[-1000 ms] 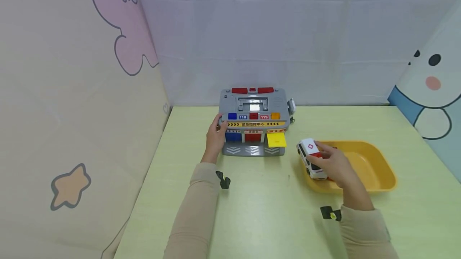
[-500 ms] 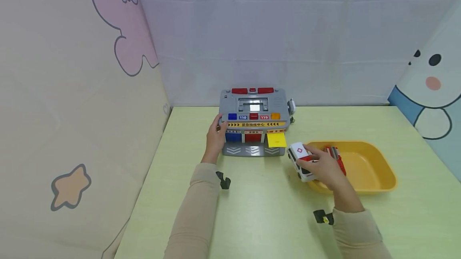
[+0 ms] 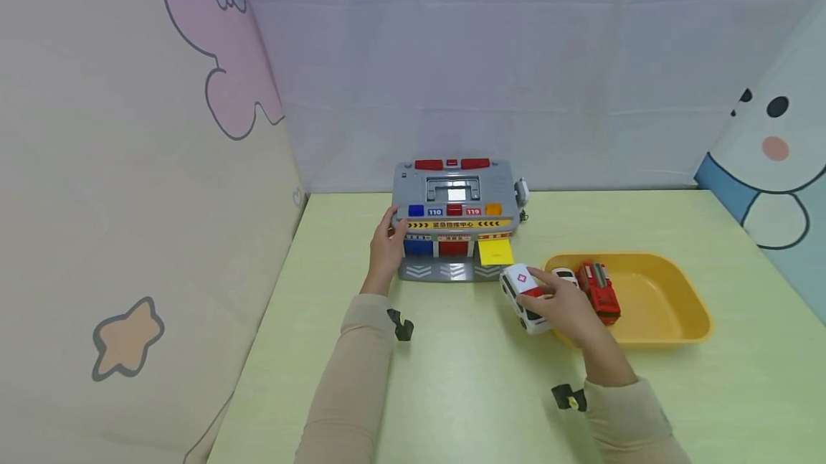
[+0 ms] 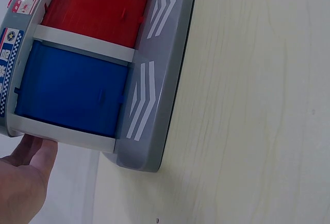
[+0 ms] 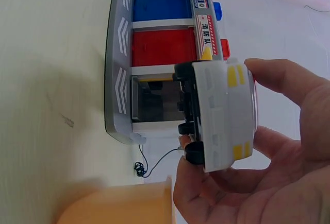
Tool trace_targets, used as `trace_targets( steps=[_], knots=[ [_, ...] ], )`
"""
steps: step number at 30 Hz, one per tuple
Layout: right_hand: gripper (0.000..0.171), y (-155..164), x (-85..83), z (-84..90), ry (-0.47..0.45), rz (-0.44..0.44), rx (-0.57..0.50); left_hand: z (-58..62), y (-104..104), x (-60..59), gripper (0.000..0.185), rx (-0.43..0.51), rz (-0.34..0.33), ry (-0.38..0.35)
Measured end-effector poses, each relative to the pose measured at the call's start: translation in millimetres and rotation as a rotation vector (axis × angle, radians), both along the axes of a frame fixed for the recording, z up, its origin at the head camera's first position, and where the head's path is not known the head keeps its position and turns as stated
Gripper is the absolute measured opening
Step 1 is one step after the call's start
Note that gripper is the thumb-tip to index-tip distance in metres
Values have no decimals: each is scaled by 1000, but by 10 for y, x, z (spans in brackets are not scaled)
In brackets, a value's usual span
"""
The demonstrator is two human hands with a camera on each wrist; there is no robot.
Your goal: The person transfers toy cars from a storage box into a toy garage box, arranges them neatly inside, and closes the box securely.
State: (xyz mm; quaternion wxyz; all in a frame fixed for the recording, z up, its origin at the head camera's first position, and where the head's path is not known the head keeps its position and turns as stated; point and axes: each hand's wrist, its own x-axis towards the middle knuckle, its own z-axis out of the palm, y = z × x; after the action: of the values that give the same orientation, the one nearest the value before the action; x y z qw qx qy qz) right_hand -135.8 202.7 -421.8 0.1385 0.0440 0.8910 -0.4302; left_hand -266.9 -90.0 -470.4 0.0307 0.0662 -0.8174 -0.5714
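My right hand (image 3: 571, 308) pinches a white toy ambulance (image 3: 521, 297) with a red-marked roof, thumb on one side and fingers on the other. It holds the ambulance (image 5: 219, 116) in the air, nose toward the toy emergency station (image 3: 454, 195). A yellow door (image 3: 495, 252) at the station's right bay stands raised, and the right wrist view shows a dark opening (image 5: 160, 100) there. The blue door (image 4: 72, 87) and red door (image 4: 95, 10) are down. My left hand (image 3: 386, 252) grips the station's left end; some of its fingers are hidden behind it.
On the right sits a yellow tray (image 3: 665, 299) holding a red toy fire truck (image 3: 600, 292) and a white toy car (image 3: 565, 275), partly hidden by my right hand. A thin dark cord (image 5: 142, 168) lies beside the station. A cloth wall stands behind the table.
My right hand has carried the ambulance leftward from over the tray to just in front of the station's right bay, uncovering the fire truck. The left hand stays on the station.
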Motion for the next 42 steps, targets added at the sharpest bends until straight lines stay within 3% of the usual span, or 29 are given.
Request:
trace_targets(
  steps=[25,42],
  knots=[
    [69,-325,-61,-310,4,-62,-9,0,4,32,55,29,-2,6],
    [72,-391,-272,-629,53,-130,-9,22,3,49,55,2,-11,14]
  ],
)
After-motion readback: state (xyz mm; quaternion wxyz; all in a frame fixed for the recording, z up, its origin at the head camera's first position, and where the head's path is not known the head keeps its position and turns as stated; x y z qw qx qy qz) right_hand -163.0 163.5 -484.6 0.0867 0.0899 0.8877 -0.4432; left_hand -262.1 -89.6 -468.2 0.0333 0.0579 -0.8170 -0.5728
